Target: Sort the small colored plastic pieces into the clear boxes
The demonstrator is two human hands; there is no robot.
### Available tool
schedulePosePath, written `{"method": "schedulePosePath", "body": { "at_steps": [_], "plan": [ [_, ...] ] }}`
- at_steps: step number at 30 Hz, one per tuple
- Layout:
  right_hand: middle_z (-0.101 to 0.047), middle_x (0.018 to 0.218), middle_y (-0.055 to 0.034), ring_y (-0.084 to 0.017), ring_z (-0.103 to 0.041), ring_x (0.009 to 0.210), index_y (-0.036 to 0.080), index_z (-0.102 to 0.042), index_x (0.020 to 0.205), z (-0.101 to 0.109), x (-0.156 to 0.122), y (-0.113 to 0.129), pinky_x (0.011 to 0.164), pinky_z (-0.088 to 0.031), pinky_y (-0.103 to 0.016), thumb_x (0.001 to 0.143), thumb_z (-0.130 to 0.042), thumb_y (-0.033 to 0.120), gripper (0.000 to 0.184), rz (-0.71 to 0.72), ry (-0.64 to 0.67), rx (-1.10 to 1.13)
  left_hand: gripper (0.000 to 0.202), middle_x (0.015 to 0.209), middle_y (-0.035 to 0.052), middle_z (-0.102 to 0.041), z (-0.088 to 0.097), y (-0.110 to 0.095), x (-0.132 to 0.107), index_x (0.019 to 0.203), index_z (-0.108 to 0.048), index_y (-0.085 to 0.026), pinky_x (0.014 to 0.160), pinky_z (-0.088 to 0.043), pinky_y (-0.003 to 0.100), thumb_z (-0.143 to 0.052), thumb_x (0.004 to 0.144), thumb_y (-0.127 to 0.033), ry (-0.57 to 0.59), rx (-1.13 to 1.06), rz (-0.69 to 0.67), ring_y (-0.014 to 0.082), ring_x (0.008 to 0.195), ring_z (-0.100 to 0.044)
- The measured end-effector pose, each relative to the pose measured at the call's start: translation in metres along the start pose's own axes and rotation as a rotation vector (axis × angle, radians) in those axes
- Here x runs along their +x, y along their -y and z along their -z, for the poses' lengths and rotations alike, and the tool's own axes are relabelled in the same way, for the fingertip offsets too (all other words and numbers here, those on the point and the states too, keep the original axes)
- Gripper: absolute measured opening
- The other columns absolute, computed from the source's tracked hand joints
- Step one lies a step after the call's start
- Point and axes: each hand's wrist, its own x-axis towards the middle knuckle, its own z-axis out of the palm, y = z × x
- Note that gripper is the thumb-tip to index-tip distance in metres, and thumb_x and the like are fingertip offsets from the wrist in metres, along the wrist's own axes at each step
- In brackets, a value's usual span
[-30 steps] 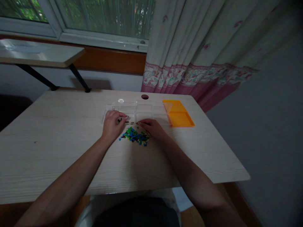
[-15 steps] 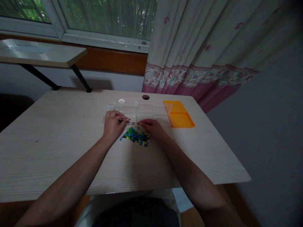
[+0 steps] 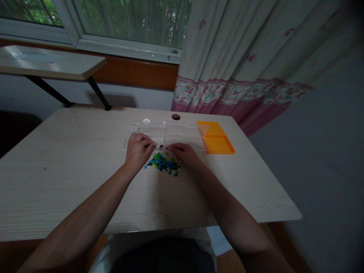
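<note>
A small heap of green, blue and black pieces lies on the pale wooden table. Behind it sits a clear compartment tray. My left hand rests at the tray's near edge, fingers curled in a pinch on a small dark piece I cannot make out. My right hand lies just right of the heap, its fingers pressed together and pointing left toward a dark piece between both hands.
An orange lid or tray lies to the right of the clear tray. A round cable hole is at the table's back edge. A second table, a window and a curtain stand behind.
Both hands stay in nearly the same place; only the camera has shifted slightly.
</note>
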Motion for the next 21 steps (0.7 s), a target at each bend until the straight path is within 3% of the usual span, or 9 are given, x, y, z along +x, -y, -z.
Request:
{"method": "schedulePosePath", "body": {
  "at_steps": [8, 15, 21],
  "plan": [
    [-0.068, 0.072, -0.0014, -0.011, -0.051, 0.061, 0.015, -0.076, 0.095, 0.001, 0.001, -0.001, 0.058, -0.038, -0.023, 0.077, -0.065, 0.046, 0.038, 0.021, -0.002, -0.05, 0.012, 0.088, 0.0051, -0.066, -0.001, -0.001, 0.0, 0.081, -0.076, -0.022, 0.086, -0.044, 0.04, -0.068, 0.085, -0.029, -0.022, -0.012, -0.011, 0.0238, 0.092, -0.052],
    [-0.066, 0.067, -0.0002, -0.011, -0.053, 0.06, 0.015, -0.077, 0.088, -0.001, 0.002, -0.01, 0.057, -0.038, -0.022, 0.078, -0.067, 0.043, 0.031, 0.114, 0.093, -0.213, 0.014, 0.089, 0.0055, -0.066, 0.0, -0.002, 0.0, 0.085, -0.075, -0.02, 0.086, -0.044, 0.04, -0.064, 0.087, -0.03, -0.03, -0.015, -0.018, 0.0237, 0.093, -0.052],
    [-0.073, 0.083, -0.0027, -0.013, -0.061, 0.071, 0.02, -0.078, 0.095, -0.002, -0.001, -0.012, 0.066, -0.043, -0.023, 0.082, -0.067, 0.035, 0.022, 0.245, 0.131, -0.397, 0.016, 0.089, 0.0059, -0.066, 0.001, -0.003, -0.001, 0.088, -0.073, -0.02, 0.088, -0.043, 0.04, -0.061, 0.09, -0.03, -0.02, -0.021, -0.029, 0.0236, 0.093, -0.053]
  ]
}}
